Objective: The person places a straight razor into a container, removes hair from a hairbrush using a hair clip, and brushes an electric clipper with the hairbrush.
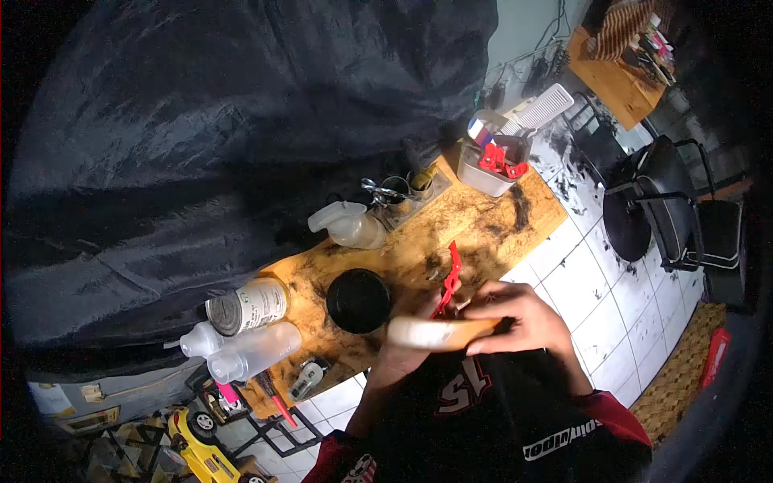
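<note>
Two bare hands are up over the near edge of a yellowish wooden tabletop [463,211] scattered with dark hair clippings, and the right hand [527,318] has its thumb and fingers wrapped round the tan end of a blurry, oblong white-and-tan object [431,333]. That thing sits right in front of the wearer's chest, just above the lettering on a black shirt with red sleeves [515,410], its white end reaching across to the left hand [393,364]. Honestly can't tell how the left one is gripping, since the blurry piece covers most of it. Poking up just beyond the fingers is a long, bright red plastic clip [452,272], but whether it's actually being held is unclear to me. Closest stuff on the wood is a round black bowl [358,301], left of the hands as seen from the head cam, with a translucent spray bottle [358,229] past it. Further left there's a white-labelled metal can [262,303] next to a frosted plastic squeeze bottle [262,350], plus a grey-and-silver handheld device [308,377] near the edge. At the far end, a greyish see-through plastic bin [484,179] holds more red clips [492,158] and a wide white comb [550,105].
</note>
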A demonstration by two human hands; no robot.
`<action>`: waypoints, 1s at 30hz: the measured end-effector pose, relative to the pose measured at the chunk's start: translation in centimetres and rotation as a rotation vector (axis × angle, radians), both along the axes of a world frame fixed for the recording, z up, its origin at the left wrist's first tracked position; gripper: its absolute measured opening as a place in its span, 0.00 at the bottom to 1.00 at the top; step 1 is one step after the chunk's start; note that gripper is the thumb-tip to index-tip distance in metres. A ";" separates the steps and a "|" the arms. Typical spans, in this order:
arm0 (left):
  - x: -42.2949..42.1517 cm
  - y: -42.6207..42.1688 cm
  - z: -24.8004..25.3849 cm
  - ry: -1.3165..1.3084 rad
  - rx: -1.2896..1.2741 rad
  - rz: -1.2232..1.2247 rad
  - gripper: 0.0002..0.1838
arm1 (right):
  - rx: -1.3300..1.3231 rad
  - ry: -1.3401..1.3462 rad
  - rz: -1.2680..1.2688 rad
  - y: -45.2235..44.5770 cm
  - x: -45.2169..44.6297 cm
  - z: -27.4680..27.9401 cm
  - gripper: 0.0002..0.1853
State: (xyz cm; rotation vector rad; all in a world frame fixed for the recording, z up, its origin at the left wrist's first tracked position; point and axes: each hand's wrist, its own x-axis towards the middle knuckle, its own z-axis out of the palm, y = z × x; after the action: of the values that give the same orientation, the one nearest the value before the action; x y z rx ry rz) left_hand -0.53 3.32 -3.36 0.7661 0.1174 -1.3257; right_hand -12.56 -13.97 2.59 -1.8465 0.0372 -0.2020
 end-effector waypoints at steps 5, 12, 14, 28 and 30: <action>-0.4 0.5 -0.2 -0.002 0.091 0.077 0.17 | -0.082 -0.003 -0.168 -0.8 0.1 -0.5 0.23; 0.4 0.3 0.6 0.123 -0.125 -0.168 0.14 | -0.125 0.044 -0.661 -2.2 -0.1 -0.4 0.19; 0.1 0.1 0.7 0.086 -0.115 -0.166 0.13 | 0.326 0.053 -0.587 -1.2 0.1 -0.1 0.20; 0.5 0.4 1.3 -0.361 -0.203 -0.409 0.22 | 0.585 0.042 -0.630 0.0 1.5 0.6 0.22; 0.3 0.3 2.0 -0.410 -0.147 -0.372 0.21 | 0.587 0.079 -0.642 0.0 1.3 0.2 0.21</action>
State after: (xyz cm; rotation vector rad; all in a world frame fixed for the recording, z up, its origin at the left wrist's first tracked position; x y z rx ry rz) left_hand -0.18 3.66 -1.40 0.9471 -0.4648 -1.4760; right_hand -11.22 -13.95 2.78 -1.2048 0.6797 -0.5043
